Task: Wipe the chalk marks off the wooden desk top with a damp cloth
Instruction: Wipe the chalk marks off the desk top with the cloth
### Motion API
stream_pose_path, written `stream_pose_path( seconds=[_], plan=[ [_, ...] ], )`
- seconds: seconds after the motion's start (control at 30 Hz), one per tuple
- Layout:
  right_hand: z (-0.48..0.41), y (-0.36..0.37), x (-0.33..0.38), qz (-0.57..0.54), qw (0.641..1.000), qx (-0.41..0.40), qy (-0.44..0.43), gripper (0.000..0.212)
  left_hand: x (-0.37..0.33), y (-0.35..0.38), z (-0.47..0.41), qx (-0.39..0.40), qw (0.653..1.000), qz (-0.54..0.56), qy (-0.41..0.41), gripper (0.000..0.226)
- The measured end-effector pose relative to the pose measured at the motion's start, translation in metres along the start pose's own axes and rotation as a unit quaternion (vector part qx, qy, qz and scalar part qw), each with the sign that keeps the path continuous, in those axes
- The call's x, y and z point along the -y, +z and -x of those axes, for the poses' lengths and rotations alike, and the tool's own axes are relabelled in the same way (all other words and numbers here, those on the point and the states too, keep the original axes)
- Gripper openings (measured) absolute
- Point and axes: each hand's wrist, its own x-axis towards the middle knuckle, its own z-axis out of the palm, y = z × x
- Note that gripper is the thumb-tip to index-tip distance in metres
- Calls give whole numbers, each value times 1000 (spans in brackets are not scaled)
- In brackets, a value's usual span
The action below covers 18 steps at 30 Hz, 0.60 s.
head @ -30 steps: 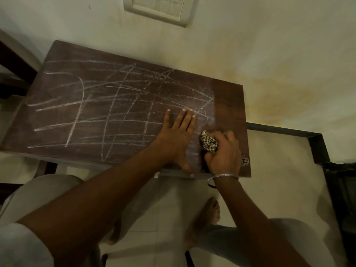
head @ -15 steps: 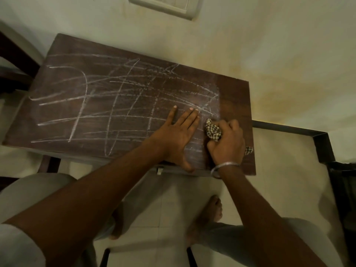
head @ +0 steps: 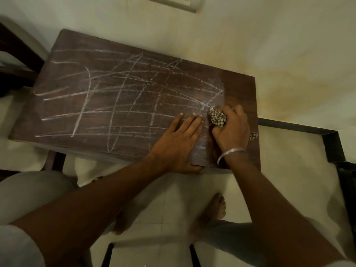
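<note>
A dark wooden desk top (head: 96, 143) is crossed by many white chalk marks (head: 123, 93) over its left and middle. A strip along its right end (head: 240, 89) looks free of chalk. My right hand (head: 231, 130) grips a bunched checked cloth (head: 217, 117) and presses it on the desk at the right edge of the chalked area. A corner of the cloth (head: 253, 135) sticks out on the hand's right. My left hand (head: 179, 143) lies flat on the desk just left of the cloth, fingers straight, thumb at the near edge.
A stained pale wall (head: 269, 45) rises right behind the desk, with a white switch plate (head: 173, 2) at the top. A dark metal frame (head: 308, 132) runs along the floor on the right. My bare feet (head: 213, 211) stand on pale tiles below the desk.
My right hand has pushed the cloth away from me, up the desk toward the wall. My left hand has stayed flat on the desk beside it.
</note>
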Motion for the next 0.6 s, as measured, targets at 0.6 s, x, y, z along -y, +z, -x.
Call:
stream_pose_path(
  seconds=[0.6],
  plan=[
    [8,-1,-3,-27,1000,2,8,32,-2,1,1,-69,997,11,17,104]
  ],
)
